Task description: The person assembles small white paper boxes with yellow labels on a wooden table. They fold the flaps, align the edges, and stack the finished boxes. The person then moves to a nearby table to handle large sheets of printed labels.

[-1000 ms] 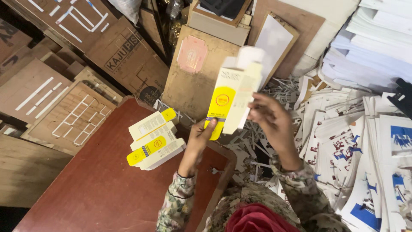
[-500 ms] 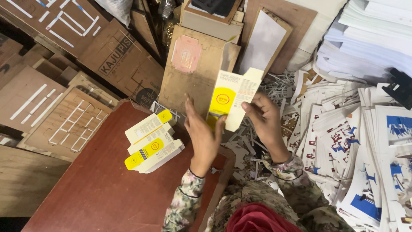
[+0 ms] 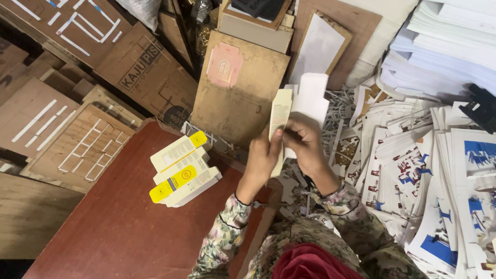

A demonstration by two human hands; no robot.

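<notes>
Three folded cream-and-yellow cartons point(image 3: 182, 169) already lie stacked on the red-brown bench point(image 3: 119, 227), so part of the work looks done. The left hand point(image 3: 263, 155) and right hand point(image 3: 306, 144) each grip a flat carton blank point(image 3: 289, 111), held upright above the bench's far edge, not yet boxed. Heaps of printed sheets point(image 3: 444, 170) lie at the right.

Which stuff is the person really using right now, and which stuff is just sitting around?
In use:
- left hand and right hand, both gripping the flat carton
- finished yellow-and-cream boxes, piled on the red-brown board

Just lying about:
- blue-and-white printed sheets
- white paper stack
- brown cardboard panels
- pink cutout
</notes>
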